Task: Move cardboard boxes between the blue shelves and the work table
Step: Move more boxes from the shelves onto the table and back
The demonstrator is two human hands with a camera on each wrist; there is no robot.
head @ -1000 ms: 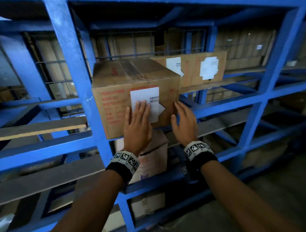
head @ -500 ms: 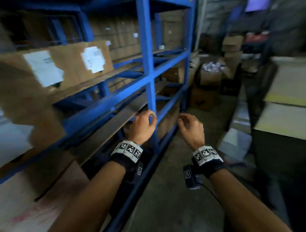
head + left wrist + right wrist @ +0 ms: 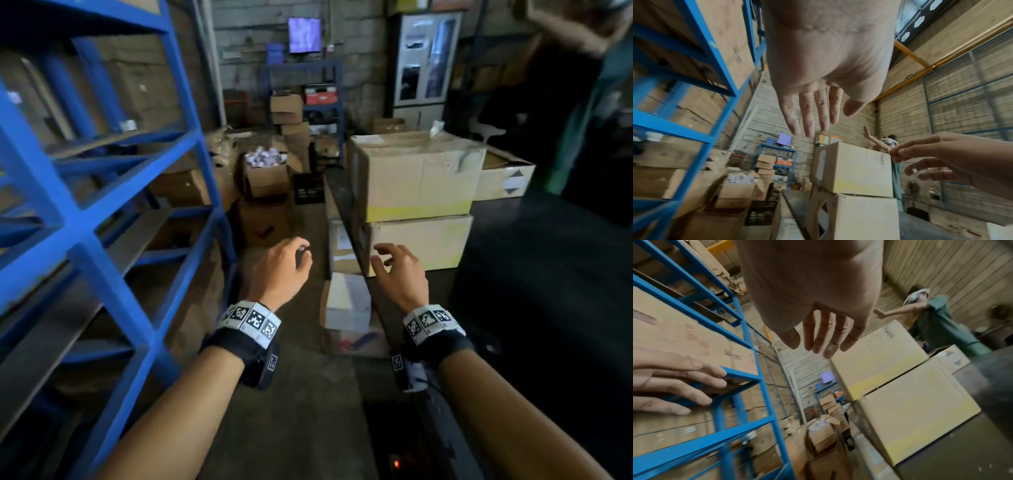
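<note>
Two cardboard boxes are stacked on the dark work table (image 3: 548, 274) at the right: the upper box (image 3: 418, 178) (image 3: 855, 168) (image 3: 877, 360) sits on the lower box (image 3: 421, 243) (image 3: 867, 217) (image 3: 916, 412). The blue shelves (image 3: 85, 212) (image 3: 701, 52) (image 3: 748, 386) stand on the left with boxes on them. My left hand (image 3: 284, 267) (image 3: 816, 107) hangs empty over the aisle, fingers relaxed. My right hand (image 3: 400, 270) (image 3: 824, 337) is empty too, fingers loose, just in front of the lower box without touching it.
A flat box (image 3: 347, 301) lies below the table edge. At the aisle's end stand an open box of white items (image 3: 267, 171), a black crate (image 3: 308, 188) and stacked boxes (image 3: 289, 116). Another person (image 3: 937, 324) stands beyond the table.
I have turned right, from the shelf to the table. Both hands left the box on the shelf and now hang empty near the stacked boxes.
</note>
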